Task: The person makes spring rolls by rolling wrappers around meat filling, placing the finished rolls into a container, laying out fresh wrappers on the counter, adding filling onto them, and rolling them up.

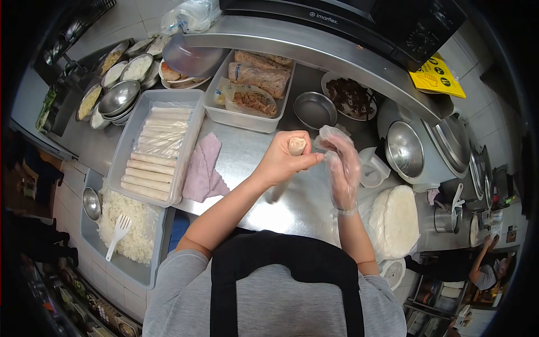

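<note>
My left hand (286, 154) is bare and wrapped around an uncooked spring roll (297, 146), whose pale end pokes out at the top of the fist. Close beside it, my right hand (339, 163) wears a clear plastic glove, its fingers stretched and slightly bent over; I see nothing held in it. To the left, a plastic container (118, 168) holds rows of finished rolls (147, 171), part of them under a plastic sheet. A stack of round white wrappers (396, 222) lies right of my right forearm. A pink cloth (205, 171) rests beside the container.
Behind my hands stand a tub (241, 119) of bagged filling, a metal bowl (315, 109) and a bowl of dark filling (351, 96). A steel shelf (269, 42) with a microwave (348, 19) overhangs the back. Lower left is a grey tray (132, 269) of white shreds. Another person (485, 272) is far right.
</note>
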{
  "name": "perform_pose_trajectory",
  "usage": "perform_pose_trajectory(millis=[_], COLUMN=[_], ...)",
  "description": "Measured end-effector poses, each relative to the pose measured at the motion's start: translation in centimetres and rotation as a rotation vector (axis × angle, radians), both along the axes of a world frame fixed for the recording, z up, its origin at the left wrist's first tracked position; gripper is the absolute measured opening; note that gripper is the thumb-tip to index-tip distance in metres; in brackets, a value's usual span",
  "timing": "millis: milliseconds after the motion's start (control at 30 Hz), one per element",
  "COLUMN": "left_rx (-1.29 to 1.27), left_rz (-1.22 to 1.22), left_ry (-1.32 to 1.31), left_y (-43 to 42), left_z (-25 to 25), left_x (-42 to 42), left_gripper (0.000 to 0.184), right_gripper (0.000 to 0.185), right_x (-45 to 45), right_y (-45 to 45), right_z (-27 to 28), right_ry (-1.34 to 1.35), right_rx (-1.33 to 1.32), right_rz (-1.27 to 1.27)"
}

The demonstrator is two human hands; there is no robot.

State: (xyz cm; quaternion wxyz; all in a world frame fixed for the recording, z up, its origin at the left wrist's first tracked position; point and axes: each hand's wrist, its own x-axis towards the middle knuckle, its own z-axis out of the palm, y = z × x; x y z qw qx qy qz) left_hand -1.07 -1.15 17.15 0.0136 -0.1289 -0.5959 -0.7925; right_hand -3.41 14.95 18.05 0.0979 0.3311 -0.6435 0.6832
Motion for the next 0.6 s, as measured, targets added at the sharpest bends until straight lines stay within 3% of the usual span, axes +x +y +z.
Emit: perform_pose_trajectory(millis=[33,100,167,233,467,533,600], left_rx=[-0.126,-0.130,-0.131,-0.122,-0.322,-0.293,-0.205], left_rz=[0.101,0.166,0.234,0.267,0.235,0.235,0.209], left_ry=[0.069,0.121,0.176,0.153,0.158,0.081,0.066], left_y=[0.2,1.0,1.4,1.4,0.7,0.4,0.5], left_z=[-0.2,-0.3,-0.6,-0.9,-0.6,-0.3,0.6], left_x=[-0.1,-0.3,-0.4,-0.5,-0.1,0.1,0.3], left_gripper=[0.016,0.007,0.004,0.014,0.010,0.007,0.005], right_gripper=[0.025,0.026,0.029,0.028,0.024,0.025,0.026], right_x=[0.2,0.3,0.1,0.0,-0.3,-0.7,-0.6], right_y=[0.2,0.5,-0.1,-0.4,-1.1,-0.9,-0.8], right_z=[0.7,1.5,1.0,0.8,0.8,0.2,0.2], right_ry=[0.000,0.527,0.572,0.649,0.627,0.288,0.230], right_rx=[0.000,0.368,0.383,0.462,0.525,0.202,0.137], right_rz=[-0.003,-0.049,-0.071,-0.145,-0.157,0.063,0.098])
